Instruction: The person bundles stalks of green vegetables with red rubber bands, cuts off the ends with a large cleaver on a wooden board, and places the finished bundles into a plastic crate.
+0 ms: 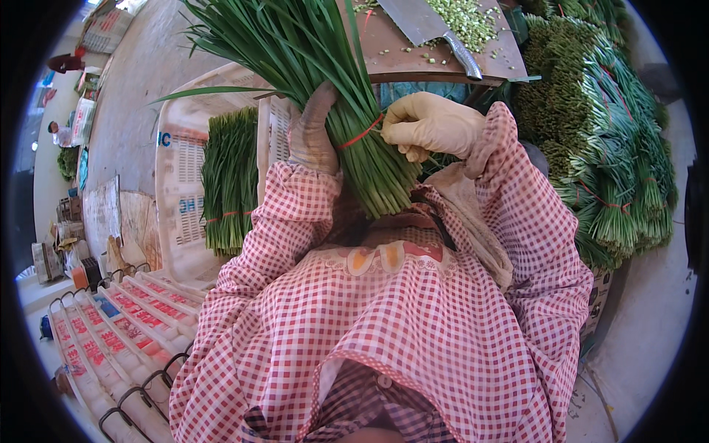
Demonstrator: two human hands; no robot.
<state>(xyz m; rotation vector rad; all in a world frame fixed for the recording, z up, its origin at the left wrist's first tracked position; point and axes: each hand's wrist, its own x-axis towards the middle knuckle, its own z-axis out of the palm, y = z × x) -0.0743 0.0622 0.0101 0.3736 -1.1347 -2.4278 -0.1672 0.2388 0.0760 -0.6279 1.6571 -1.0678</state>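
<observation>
A thick bundle of green leafy stalks, likely garlic chives [365,160], slants across the view with its cut ends toward my chest. A red band [361,132] rings it. My left hand [316,130], in a dirty glove, grips the bundle's left side, thumb on top. My right hand [432,124], in a pale rubber glove, is at the bundle's right edge by the band, with thumb and forefinger pinched together at a thin strand. Above it, a cleaver [418,22] with a patterned metal handle lies on a brown board [399,63] beside chopped stalk pieces [468,22].
Left of the bundle, a white plastic crate [180,221] holds banded bundles [230,183]. Many more bundles [609,166] are heaped at the right. A rack with plastic-wrapped packs [122,332] stands at lower left. A person [60,133] is far off at the left.
</observation>
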